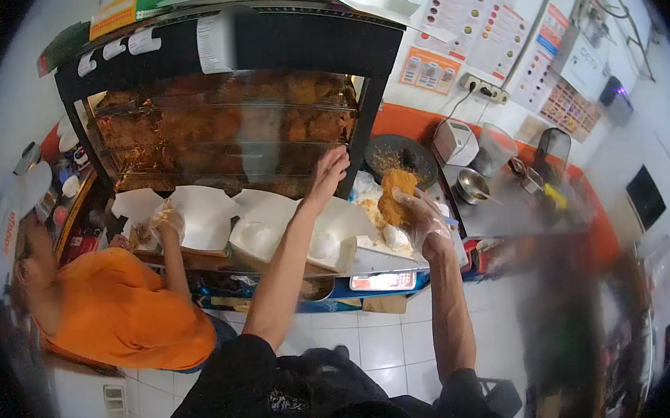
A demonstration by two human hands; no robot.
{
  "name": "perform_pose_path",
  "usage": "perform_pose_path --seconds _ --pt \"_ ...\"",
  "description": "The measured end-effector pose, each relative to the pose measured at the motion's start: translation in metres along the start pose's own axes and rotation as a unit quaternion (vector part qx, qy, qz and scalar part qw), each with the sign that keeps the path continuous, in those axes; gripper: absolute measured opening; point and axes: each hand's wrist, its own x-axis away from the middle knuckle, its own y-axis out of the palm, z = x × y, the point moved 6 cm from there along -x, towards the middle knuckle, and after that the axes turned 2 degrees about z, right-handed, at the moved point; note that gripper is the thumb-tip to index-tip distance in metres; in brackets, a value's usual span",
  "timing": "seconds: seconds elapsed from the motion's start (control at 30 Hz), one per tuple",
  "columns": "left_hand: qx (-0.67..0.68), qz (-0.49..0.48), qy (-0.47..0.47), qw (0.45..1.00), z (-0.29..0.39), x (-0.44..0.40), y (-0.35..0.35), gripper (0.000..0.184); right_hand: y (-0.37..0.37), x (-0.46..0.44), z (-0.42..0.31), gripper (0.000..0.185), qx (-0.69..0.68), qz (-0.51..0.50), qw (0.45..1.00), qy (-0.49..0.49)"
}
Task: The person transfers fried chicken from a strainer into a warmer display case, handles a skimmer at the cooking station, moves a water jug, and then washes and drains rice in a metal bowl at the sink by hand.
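Observation:
My right hand [422, 212], in a clear plastic glove, grips a golden fried piece of food [398, 197] above the messy board at the counter's right part. My left hand [331, 170] is raised at the right front edge of the glass display case [228, 131]; its fingers are extended and it seems to hold nothing. Beneath my left forearm stand open white paper boxes [262, 228] with round white lumps of food inside. Behind the fried piece lies a dark round mortar [401, 158] with crumbs or paste in it.
At the left, a co-worker in an orange shirt [128, 309] reaches a gloved hand into another white box [207, 218]. A scale [383, 282] sits below the counter edge. Farther right are a white appliance [455, 141], a metal bowl [473, 184] and a steel surface [530, 215].

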Motion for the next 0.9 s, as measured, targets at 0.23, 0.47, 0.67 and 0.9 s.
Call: perform_pose_path --seconds 0.23,0.47,0.67,0.9 --pt "0.106 0.133 -0.020 0.985 -0.012 -0.034 0.017 0.071 0.008 -0.065 -0.036 0.078 0.041 -0.112 0.993 0.026" --pt "0.075 0.171 0.022 0.982 -0.001 -0.032 -0.013 0.079 0.044 -0.080 -0.057 0.072 0.039 -0.155 0.985 0.062" --pt "0.123 0.194 0.055 0.972 -0.011 -0.037 -0.042 0.071 0.103 -0.101 -0.057 0.071 -0.092 -0.205 0.972 0.064" --pt "0.075 0.229 0.066 0.968 0.009 -0.023 -0.061 0.059 0.155 -0.149 -0.032 0.066 -0.224 -0.132 0.966 -0.012"
